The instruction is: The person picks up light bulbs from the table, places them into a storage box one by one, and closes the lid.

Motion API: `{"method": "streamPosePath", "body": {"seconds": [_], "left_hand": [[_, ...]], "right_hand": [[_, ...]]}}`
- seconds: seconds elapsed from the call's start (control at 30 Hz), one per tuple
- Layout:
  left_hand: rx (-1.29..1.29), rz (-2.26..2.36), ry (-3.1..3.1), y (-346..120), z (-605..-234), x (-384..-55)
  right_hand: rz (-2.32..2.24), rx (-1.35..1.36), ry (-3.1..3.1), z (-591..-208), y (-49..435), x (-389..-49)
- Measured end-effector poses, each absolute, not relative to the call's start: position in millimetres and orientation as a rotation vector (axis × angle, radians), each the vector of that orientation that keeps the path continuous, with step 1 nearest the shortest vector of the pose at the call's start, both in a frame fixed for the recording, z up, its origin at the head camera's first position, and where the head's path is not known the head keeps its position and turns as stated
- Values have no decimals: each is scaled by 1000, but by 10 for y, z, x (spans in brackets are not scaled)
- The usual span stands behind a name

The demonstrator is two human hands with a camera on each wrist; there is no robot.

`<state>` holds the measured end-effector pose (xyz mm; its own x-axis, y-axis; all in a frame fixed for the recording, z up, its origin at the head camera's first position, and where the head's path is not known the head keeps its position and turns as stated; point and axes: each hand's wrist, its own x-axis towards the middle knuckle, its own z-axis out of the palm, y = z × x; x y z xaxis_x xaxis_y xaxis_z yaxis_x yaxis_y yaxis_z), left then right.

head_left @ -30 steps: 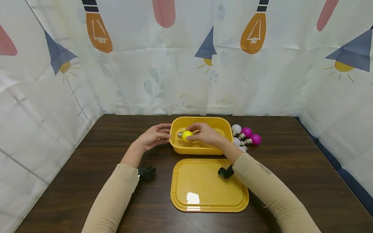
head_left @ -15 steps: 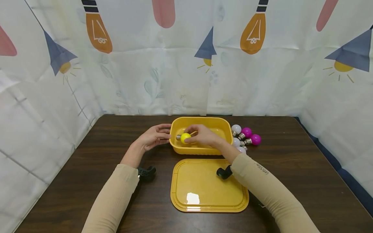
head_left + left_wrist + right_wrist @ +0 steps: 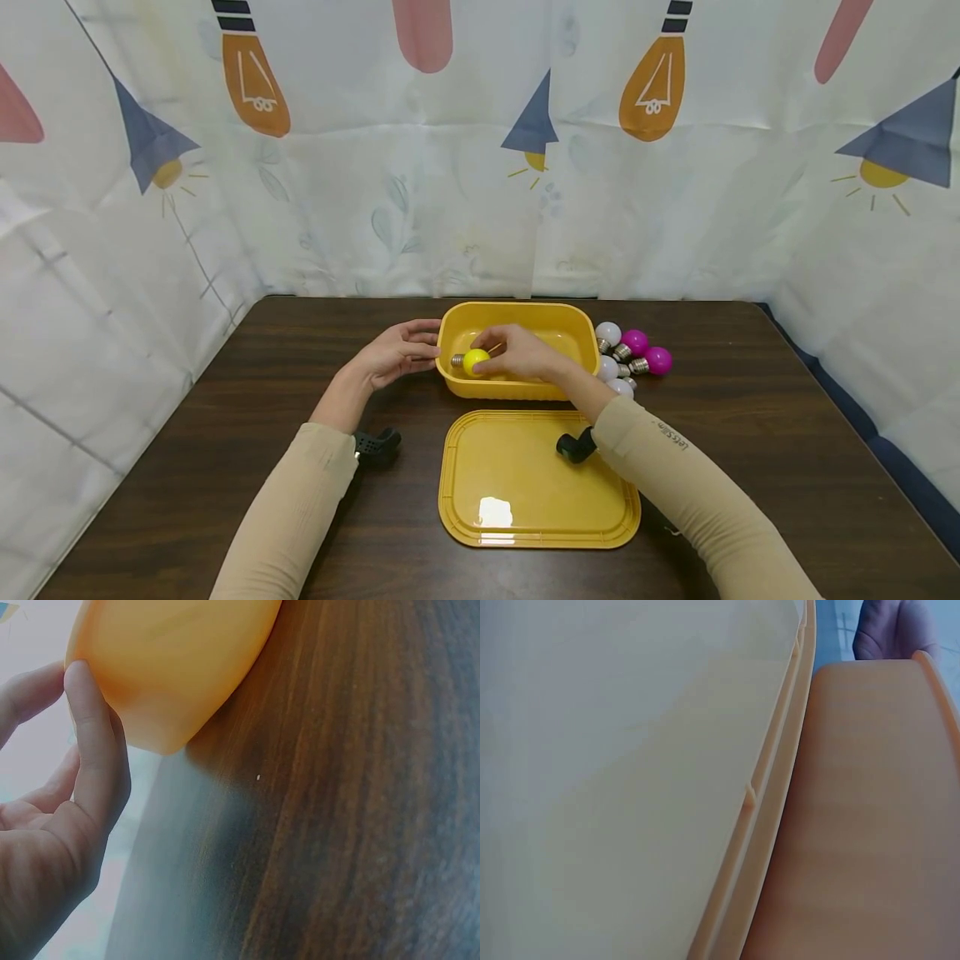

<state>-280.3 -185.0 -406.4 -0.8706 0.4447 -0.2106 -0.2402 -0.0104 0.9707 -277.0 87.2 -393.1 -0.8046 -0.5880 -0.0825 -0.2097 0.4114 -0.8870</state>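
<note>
Yellow light bulb (image 3: 476,362) located inside the left part of the yellow tub (image 3: 510,390), below rim level, metal screw base pointing left. We cannot tell whether it touches the tub's floor.

Right hand (image 3: 519,352) reaches over the tub's near right side; we note its thumb and fingers grasping the bulb by the rounded end. Left hand (image 3: 401,348) is at the tub's left end: fingers extended, not clenched, tips touching the rim. From the left wrist we see one fingertip against the outer wall close to that rim.

Just right of the tub, a loose cluster of bulbs. We count two magenta bulbs (image 3: 659,361) and three white bulbs (image 3: 609,333), lying at mixed angles, two of the white ones partly covered by the tub or the right arm.

Nearer the wearer, a yellow lid (image 3: 517,475) lies flat just in front of the tub, ceiling light glinting on it, the right forearm crossing its right edge. Everything sits on a dark wood-grain worktop (image 3: 187,517). Both arms wear beige sleeves (image 3: 288,508). Behind, we record a pale curtain (image 3: 465,217) printed with orange bulbs and blue lamps.
</note>
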Motion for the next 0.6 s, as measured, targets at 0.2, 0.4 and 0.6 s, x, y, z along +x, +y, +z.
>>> {"method": "streamPosePath", "body": {"seconds": [0.2,0.4,0.6], "left_hand": [[205,1926,1812,-1837,-4057,-2803],[200,1924,1822,-1832,-4046,-2795],[195,1926,1819,-1840,-4049,-2786]], "right_hand": [[-1331,-695,2300,-3935,868,-2768],[-1300,-730,2293,-3961,859,-2778],[-1260,-749,2301,-3951,845,-2768]]}}
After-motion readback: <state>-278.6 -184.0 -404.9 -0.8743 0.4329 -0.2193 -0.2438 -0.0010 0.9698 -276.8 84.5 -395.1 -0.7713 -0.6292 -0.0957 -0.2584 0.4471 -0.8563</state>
